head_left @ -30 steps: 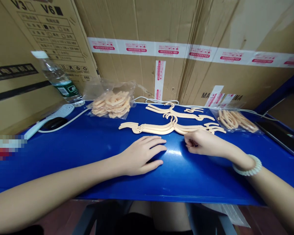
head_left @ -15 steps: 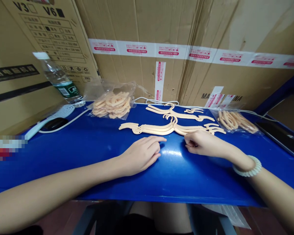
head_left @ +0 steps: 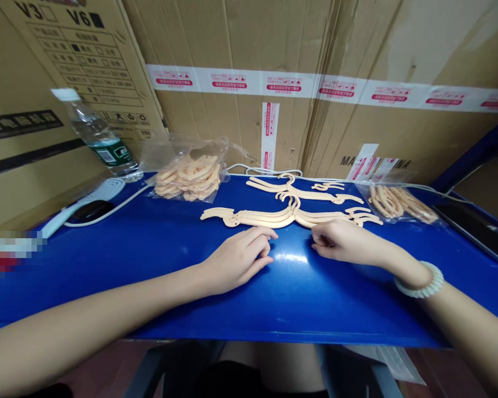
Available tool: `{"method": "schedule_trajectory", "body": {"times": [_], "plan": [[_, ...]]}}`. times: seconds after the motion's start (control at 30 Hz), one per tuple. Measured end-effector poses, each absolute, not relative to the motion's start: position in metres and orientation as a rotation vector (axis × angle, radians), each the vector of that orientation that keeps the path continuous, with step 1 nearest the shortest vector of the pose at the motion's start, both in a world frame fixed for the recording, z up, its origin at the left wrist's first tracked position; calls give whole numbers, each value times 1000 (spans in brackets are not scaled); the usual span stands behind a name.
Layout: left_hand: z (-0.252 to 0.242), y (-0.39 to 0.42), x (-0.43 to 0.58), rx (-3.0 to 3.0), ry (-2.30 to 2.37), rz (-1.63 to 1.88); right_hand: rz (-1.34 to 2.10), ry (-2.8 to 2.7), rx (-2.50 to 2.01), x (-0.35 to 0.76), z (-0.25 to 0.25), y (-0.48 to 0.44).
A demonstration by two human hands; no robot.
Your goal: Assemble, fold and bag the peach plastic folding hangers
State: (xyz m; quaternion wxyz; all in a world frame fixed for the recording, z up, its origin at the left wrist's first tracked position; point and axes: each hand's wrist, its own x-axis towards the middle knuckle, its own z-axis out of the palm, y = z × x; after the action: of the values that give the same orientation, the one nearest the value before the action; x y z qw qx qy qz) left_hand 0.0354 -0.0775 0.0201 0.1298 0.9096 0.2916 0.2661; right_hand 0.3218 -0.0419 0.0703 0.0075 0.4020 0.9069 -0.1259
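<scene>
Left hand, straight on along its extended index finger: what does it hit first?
Probably the right hand, curled just across the gap from the left hand. Relative height is unclear from this one view; angled slightly farther out, it could meet the beige hangers instead.

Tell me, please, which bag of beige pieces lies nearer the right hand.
The bag beside the dark flat device lies nearer the right hand; the other bag, near the water bottle, lies farther left.
</scene>
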Motion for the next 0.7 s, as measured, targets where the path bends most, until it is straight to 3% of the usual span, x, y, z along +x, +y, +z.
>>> {"method": "schedule_trajectory", "body": {"times": [0.7], "plan": [[18, -75, 35, 2688, 759, 780, -376, 2833, 1213, 321, 73, -42]]}}
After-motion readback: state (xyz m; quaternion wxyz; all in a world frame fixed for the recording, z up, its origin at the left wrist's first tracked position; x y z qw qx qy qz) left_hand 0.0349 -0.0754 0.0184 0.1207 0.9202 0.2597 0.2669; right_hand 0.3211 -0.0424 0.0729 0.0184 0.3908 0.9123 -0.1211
